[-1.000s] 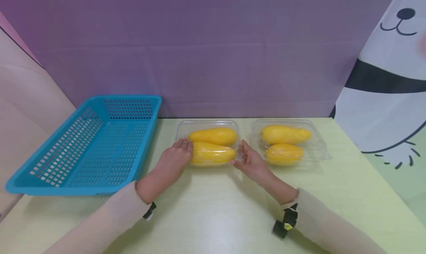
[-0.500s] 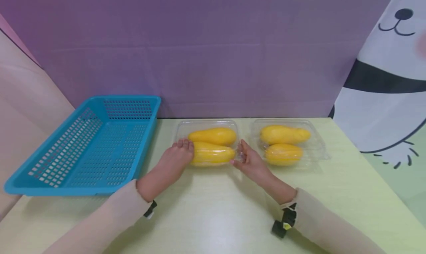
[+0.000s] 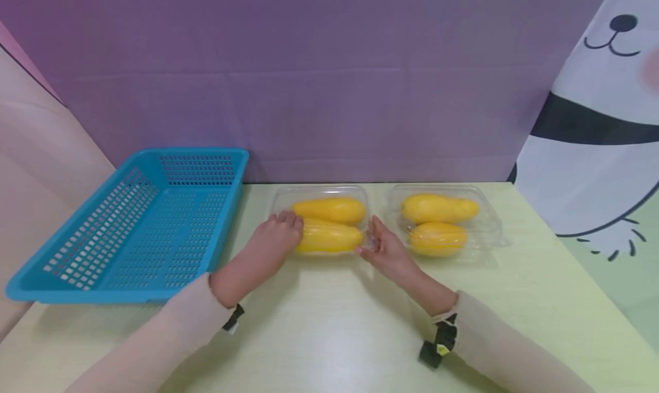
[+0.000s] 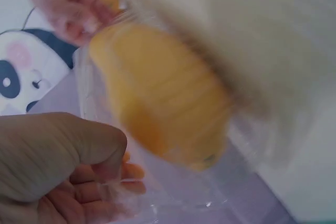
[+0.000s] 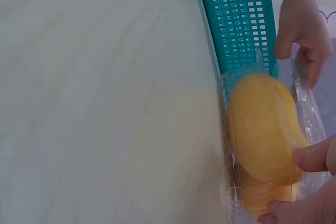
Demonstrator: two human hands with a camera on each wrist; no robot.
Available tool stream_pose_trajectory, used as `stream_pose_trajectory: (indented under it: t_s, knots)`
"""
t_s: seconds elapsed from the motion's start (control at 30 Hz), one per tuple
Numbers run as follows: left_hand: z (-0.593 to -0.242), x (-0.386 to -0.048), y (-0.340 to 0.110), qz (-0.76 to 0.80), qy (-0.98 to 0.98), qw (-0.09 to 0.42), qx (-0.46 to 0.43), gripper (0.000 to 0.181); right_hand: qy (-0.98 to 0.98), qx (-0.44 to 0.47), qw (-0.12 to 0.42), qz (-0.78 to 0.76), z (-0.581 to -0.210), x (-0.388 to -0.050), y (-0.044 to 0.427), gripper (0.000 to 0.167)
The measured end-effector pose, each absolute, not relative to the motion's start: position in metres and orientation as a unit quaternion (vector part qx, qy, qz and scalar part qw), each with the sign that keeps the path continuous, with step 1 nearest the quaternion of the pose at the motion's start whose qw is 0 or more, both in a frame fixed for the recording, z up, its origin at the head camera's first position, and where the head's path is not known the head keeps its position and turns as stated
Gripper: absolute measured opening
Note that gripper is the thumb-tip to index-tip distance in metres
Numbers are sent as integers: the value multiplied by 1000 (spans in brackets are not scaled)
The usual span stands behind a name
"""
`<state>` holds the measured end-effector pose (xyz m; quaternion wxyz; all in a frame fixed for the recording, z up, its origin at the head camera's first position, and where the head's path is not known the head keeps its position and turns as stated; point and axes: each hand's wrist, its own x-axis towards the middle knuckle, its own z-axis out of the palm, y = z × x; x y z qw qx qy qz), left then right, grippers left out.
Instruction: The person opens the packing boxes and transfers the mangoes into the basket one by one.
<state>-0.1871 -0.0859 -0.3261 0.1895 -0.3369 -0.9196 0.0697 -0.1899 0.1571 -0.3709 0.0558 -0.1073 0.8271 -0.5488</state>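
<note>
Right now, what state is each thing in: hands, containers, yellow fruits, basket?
Held container: gripped at both ends; lid closure unclear.
Left hand: pinching its plastic.
Right hand: gripping its right end.
Yellow fruits: two lying in each container.
Other container: untouched, on the table; lid closure unclear.
Blue basket: upright, open-topped.

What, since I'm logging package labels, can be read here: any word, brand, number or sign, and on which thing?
There is no readable text.
Left clear box and right clear box: no label visible.
Blue basket: no lettering visible.
Animal drawing: no lettering visible.
Yellow patch and white patch on the wrist gear: too small to tell whether they carry print.
</note>
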Motion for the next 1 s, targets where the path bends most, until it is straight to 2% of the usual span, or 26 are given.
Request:
stream_pose_trajectory:
  t_s: [0.07,0.27,0.5,0.63,0.77,1.0]
  knots:
    - [-323,-188,-86,61,-919,182,-345,29,823,-103,56,-555,-371,-190,157,79]
    - [-321,-188,-85,60,-936,90,-334,38,822,-91,63,-559,-371,-189,159,79]
    - [-323,-189,-87,56,-941,82,-323,37,818,-88,67,-564,-372,-190,157,79]
    - [-321,-189,-87,40,-950,57,-305,38,822,-84,66,-559,-372,-189,157,80]
    - [-318,-188,-84,9,-954,46,-295,45,821,-83,66,-561,-372,-189,156,81]
    - [-312,-187,-68,-13,-938,52,-344,58,823,-91,66,-557,-370,-189,155,82]
